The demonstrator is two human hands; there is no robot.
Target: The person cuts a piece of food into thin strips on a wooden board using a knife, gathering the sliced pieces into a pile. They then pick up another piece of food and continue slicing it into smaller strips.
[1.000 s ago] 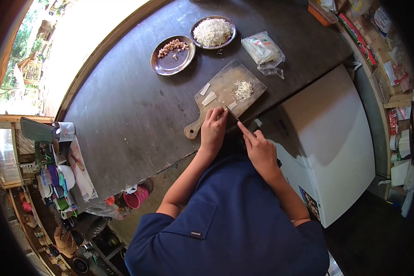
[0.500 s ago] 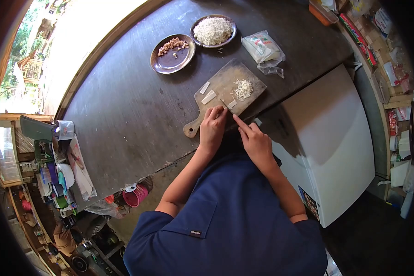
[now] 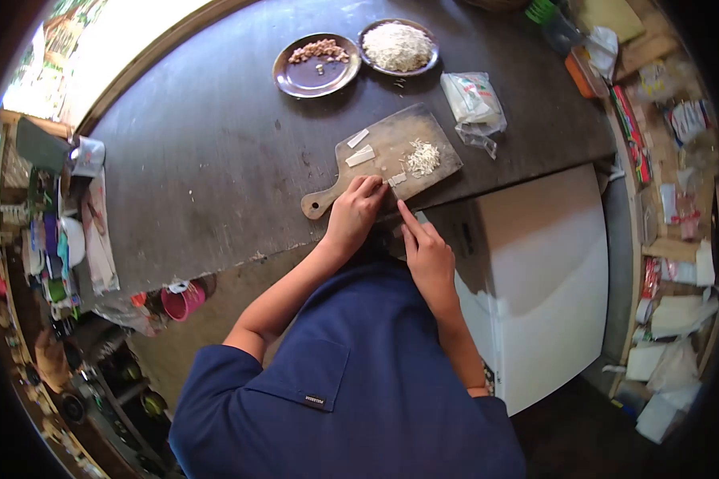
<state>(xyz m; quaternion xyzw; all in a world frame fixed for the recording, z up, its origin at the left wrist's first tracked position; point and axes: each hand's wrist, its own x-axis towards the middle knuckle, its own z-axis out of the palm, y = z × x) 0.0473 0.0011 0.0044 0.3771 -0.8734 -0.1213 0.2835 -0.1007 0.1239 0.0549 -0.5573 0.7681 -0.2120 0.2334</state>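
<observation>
A wooden cutting board (image 3: 411,128) with a handle lies near the table's front edge. My left hand (image 3: 355,209) is at its near side, fingertips pinched on a pale slice that they mostly cover. My right hand (image 3: 428,249) grips a small knife (image 3: 393,191), index finger stretched along it; the handle is hidden in the palm. Just past the blade are small cut white pieces (image 3: 398,180). A heap of thin white strips (image 3: 423,159) sits on the board's right part. Two flat white slices, one larger (image 3: 360,156) and one smaller (image 3: 358,138), lie on its left part.
Behind the board stand a brown plate (image 3: 315,86) with reddish-brown bits and a bowl (image 3: 399,46) heaped with white shreds. A plastic bag (image 3: 473,104) with a white block lies to their right. A white appliance (image 3: 551,287) stands below the table's right edge.
The camera view has tilted and shifted, so the table and its things appear displaced. Both hands stay by the board's near edge, the right still on the knife and the left beside the blade.
</observation>
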